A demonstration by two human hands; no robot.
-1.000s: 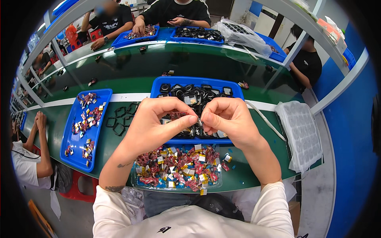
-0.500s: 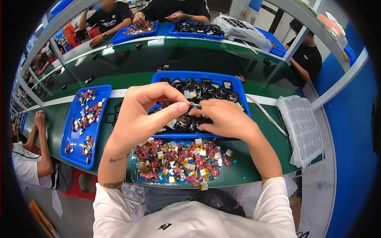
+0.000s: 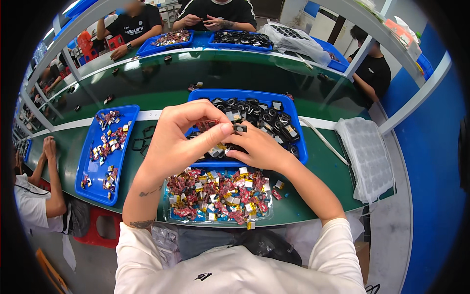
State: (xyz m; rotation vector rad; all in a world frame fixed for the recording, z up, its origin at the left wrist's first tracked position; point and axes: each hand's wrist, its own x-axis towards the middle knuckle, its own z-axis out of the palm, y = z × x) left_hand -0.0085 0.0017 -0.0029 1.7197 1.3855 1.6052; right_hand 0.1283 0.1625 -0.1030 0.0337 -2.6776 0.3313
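In front of me my left hand (image 3: 188, 134) is raised, thumb and index finger pinching a small red circuit board (image 3: 210, 124). A small dark part (image 3: 240, 128) sticks out past these fingertips. My right hand (image 3: 264, 147) is close beside it, fingers curled toward the left hand and partly hidden; what they grip does not show. Both hands are over a blue tray (image 3: 304, 154) heaped with black plastic housings (image 3: 269, 115). Nearer to me, a clear shallow tray (image 3: 169, 218) carries a pile of red circuit boards with silver and yellow battery cells (image 3: 220, 196).
A second blue tray (image 3: 81, 181) with scattered boards lies left. White bubble-like packaging (image 3: 364, 159) and a pale cable (image 3: 323, 139) are on the right. Grey frame bars (image 3: 416, 105) rise at the sides. Co-workers sit across the green bench (image 3: 215, 68) and at the left.
My right hand has shifted left, its fingers now tucked closer to my left hand. The left hand keeps its pinch. Across the bench, a co-worker's hands have come together.
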